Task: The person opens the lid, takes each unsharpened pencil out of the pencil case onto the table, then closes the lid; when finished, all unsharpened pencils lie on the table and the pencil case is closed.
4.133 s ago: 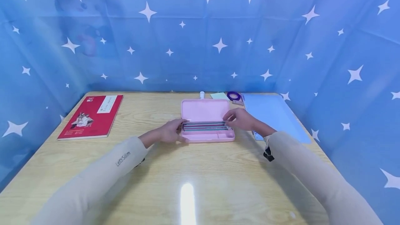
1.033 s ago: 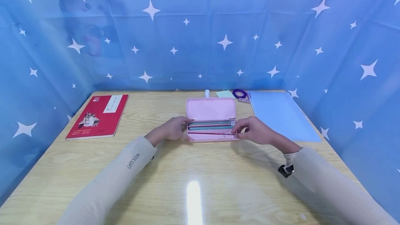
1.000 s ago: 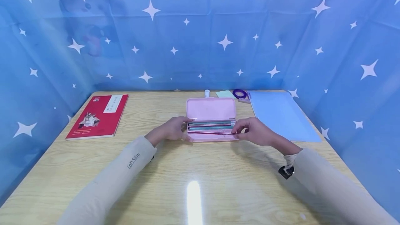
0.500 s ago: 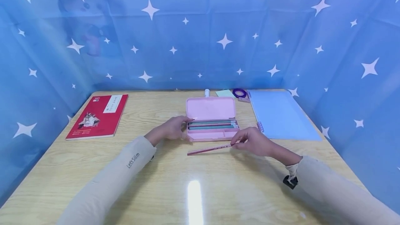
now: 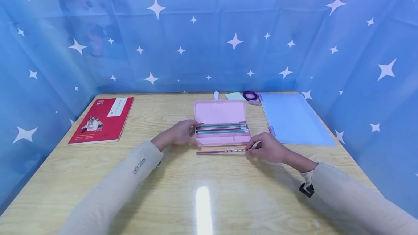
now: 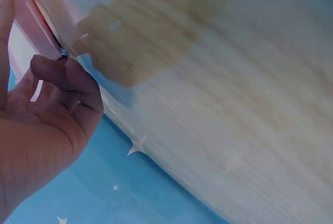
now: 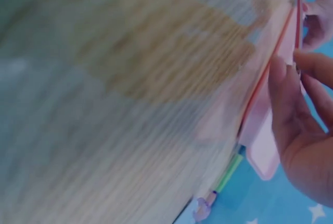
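Note:
An open pink pencil case [image 5: 220, 111] lies in the middle of the table, lid raised at the back. Inside its rear compartment are several green and dark red pencils [image 5: 220, 131]. My left hand [image 5: 181, 132] grips the left end of the case; in the left wrist view its fingers [image 6: 86, 86] curl at the case's edge. My right hand [image 5: 267, 148] pinches one dark red pencil [image 5: 218, 152] by its right end. That pencil lies crosswise in front of the case, its far end pointing left. The right wrist view shows the pencil [image 7: 298, 21] between thumb and fingers.
A red book [image 5: 101, 120] lies at the left on the wooden table [image 5: 156, 191]. Right of the case is a blue spiral notebook [image 5: 295, 119]. Behind stand or lie a white bottle-like item [image 5: 216, 95], pale green paper [image 5: 234, 96] and a purple ring [image 5: 250, 95].
My right hand has drawn the red pencil out of the case, toward me, and levelled it in front. The left hand has stayed at the case's left end.

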### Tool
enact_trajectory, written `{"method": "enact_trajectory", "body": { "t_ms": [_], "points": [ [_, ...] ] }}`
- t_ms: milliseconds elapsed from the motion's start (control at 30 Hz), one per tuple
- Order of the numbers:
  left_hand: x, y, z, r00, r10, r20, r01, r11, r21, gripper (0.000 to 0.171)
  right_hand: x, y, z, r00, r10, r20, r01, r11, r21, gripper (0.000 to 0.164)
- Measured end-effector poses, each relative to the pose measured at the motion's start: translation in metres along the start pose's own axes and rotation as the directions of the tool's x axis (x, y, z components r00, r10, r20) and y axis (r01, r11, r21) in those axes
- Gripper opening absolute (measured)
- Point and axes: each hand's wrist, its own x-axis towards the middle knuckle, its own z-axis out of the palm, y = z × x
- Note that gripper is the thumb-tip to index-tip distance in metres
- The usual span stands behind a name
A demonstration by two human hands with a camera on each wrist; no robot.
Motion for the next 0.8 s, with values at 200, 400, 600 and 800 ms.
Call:
{"method": "enact_trajectory", "body": {
  "t_ms": [200,400,600,800],
  "points": [
    [0.0,0.0,-0.001,1.0,0.007,0.005,-0.007,0.999,0.033,0.097,0.001,0.009,-0.002,1.0,-0.023,0.0,0.023,0.999,-0.026,0.007],
    [0.0,-0.001,-0.001,1.0,0.015,0.007,-0.015,1.0,0.027,0.097,0.002,0.016,-0.003,1.0,-0.019,-0.023,0.018,0.999,-0.044,0.01],
    [0.001,-0.001,-0.001,1.0,0.026,0.009,-0.026,0.999,0.031,0.095,0.003,0.023,-0.004,0.999,-0.017,-0.036,0.016,1.0,-0.026,0.006],
    [0.0,-0.001,-0.001,1.0,0.024,0.013,-0.024,1.0,0.019,0.097,0.006,0.025,-0.002,0.999,-0.035,-0.036,0.035,0.999,-0.018,0.006]
  ]
}}
